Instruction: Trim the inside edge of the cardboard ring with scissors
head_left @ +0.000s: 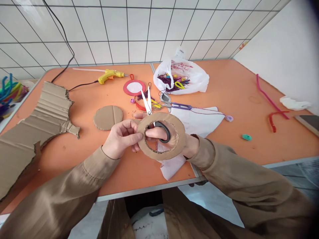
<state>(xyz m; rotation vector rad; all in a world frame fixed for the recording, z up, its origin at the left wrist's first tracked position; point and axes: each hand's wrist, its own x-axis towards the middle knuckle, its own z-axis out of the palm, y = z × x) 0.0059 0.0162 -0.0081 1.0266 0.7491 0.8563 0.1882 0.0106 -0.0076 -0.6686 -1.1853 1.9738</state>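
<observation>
My left hand [122,137] pinches the left side of a flat cardboard ring [178,126] between thumb and fingers. Behind the ring, my right hand [159,134] has its fingers through the black handles of the scissors [147,103]. The scissor blades are spread apart and point away from me, above the ring's top edge. Part of my right hand is covered by the ring; a finger shows through its hole. A cut cardboard disc [108,118] lies on the table left of my hands. White fabric [199,120] with dark red thread is spread under and beyond the ring.
A yellow glue gun [111,76], its cord, and a red-rimmed round piece [134,87] lie at the back. A white plastic bag [191,78] holds tassels. Purple-handled snips [180,106] rest on the fabric. Ragged cardboard [42,122] is at left, pipe cleaners [270,96] at right.
</observation>
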